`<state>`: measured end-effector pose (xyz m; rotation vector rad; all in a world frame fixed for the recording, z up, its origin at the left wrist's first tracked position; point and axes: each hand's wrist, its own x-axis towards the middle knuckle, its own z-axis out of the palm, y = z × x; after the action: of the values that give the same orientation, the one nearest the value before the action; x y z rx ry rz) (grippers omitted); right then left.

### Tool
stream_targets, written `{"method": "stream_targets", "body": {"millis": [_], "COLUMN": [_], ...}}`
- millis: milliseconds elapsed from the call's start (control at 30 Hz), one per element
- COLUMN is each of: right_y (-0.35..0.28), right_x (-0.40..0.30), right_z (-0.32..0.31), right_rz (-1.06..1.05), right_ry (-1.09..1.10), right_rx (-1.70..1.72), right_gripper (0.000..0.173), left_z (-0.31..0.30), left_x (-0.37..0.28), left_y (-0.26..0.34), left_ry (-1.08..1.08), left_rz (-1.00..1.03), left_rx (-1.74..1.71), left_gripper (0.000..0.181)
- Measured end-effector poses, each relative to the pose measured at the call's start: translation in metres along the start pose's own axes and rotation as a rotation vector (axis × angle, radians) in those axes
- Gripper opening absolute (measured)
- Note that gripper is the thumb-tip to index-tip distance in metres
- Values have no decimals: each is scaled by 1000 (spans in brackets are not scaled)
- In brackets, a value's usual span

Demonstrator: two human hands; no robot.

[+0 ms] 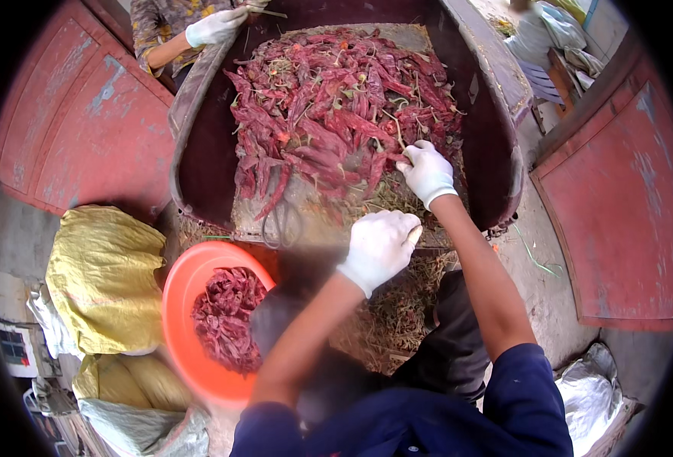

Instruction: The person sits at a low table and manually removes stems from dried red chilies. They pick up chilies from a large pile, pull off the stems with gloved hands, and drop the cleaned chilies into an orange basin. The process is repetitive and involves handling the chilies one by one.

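Dried red chili peppers (pixel 336 114) lie heaped in the bed of a dark red cart (pixel 490 131). My right hand (pixel 427 173), in a white glove, pinches a dried chili by its stem end at the near right of the heap. Closer to me, my left hand (pixel 381 247), also gloved, is curled above the bed's near edge; whether its fingers hold anything is hidden. A pair of scissors (pixel 281 225) rests at the bed's near edge. Below to the left, an orange plastic basin (pixel 185 320) holds more dried chilies (pixel 228 323).
A co-worker's gloved hand (pixel 218 27) is at the cart's far left rim. Red metal doors (pixel 79 114) flank the cart. Yellow woven sacks (pixel 105 280) stand left of the basin, and a white sack (pixel 590 394) lies at the lower right. Plant debris (pixel 396 314) covers the ground between my legs.
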<state>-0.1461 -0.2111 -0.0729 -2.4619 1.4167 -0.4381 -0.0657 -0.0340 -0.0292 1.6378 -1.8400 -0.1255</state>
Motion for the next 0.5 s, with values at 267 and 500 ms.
{"method": "stream_targets", "body": {"millis": [267,500], "right_y": [-5,-9], "right_x": [-37,-31], "right_z": [-56,-47], "right_rz": [81,325], "right_ry": [147,-103], "right_rx": [277,1425], "right_gripper": [35,26], "left_z": [-4,-28], "left_x": [6,22], "left_y": [-5,-26], "left_ry": [16,-15], "left_rz": [-101,-448], "left_rx": [-13,-277], "left_gripper": [11,20]}}
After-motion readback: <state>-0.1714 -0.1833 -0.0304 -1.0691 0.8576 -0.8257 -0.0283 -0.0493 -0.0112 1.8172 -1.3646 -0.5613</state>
